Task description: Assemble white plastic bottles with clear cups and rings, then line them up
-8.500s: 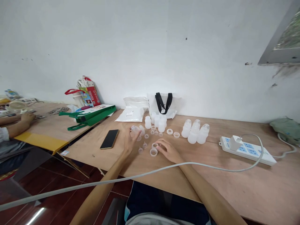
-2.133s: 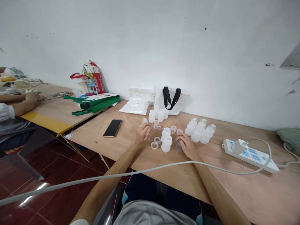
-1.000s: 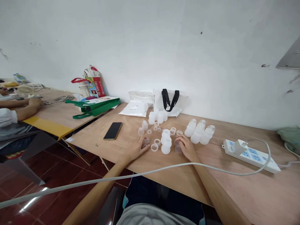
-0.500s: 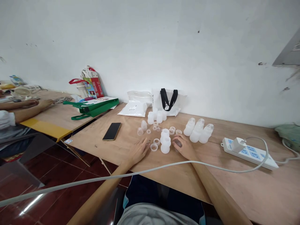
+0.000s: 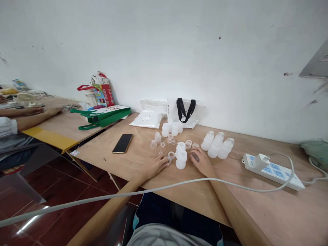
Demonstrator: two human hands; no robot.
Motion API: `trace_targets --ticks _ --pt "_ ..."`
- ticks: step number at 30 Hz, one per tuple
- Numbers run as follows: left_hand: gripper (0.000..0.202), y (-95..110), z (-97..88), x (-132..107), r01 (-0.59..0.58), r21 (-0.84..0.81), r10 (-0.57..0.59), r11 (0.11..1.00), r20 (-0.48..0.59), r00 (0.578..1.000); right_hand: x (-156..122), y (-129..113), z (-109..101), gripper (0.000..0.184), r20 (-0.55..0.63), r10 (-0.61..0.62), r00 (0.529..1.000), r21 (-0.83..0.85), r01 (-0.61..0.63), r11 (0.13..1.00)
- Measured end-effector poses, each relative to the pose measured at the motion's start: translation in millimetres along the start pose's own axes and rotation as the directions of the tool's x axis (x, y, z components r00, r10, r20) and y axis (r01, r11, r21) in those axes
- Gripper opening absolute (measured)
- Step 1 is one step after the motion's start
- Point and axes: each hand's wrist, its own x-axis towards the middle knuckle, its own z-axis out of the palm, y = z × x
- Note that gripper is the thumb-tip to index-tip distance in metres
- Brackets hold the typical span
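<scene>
My left hand [image 5: 156, 164] lies low on the table, its fingers closed at the edge of a clear screw ring [image 5: 169, 159]. A small clear nipple-like piece [image 5: 160, 152] sits just beyond those fingers. My right hand [image 5: 202, 160] is curled round a clear domed cap [image 5: 195, 156] resting at the tabletop. Between my hands stand several white, waisted baby-bottle bodies [image 5: 180, 160], with open tops. Another loose ring [image 5: 171, 155] lies beside them. Farther back are more rings [image 5: 189, 143], small clear discs [image 5: 162, 145] and clear domed caps [image 5: 157, 137].
Capped bottles [image 5: 217, 147] stand right, uncapped ones [image 5: 174, 128] at the back. A phone [image 5: 122, 143], white packet [image 5: 146, 119], black-handled bag [image 5: 196, 114] and power strip [image 5: 274, 171] surround them. A cable [image 5: 164, 186] crosses in front. Left, another person's arms [image 5: 38, 119] rest on a table.
My left hand has moved slightly right onto the clear ring, and the small nipple-like piece now shows beyond its fingers. My right hand stays on the cap. The view has shifted slightly.
</scene>
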Motion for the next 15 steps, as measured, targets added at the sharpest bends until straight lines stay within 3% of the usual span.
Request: trace_targets --ticks 3,6,11,15 --pt "0.038 -2 -3.9 1 -0.025 -0.121 0.02 0.992 -0.04 0.999 0 -2 -1 0.017 -0.027 0.0 1.0 0.005 0.0 1.0" --pt "0.037 5 -18.9 6 -0.056 -0.262 0.009 0.963 -0.179 0.984 1 -6 -3 0.019 -0.086 0.003 0.996 0.005 -0.003 1.0" --pt "0.033 35 -37.1 35 -0.174 -0.436 -0.058 0.883 -0.47 0.881 2 -21 -6 0.025 -0.236 -0.041 0.971 0.005 0.043 0.999" --pt "0.039 51 -27.1 70 -0.282 -0.515 -0.118 0.809 -0.613 0.781 -1 -31 -7 0.029 -0.349 -0.11 0.931 0.001 0.117 0.993"
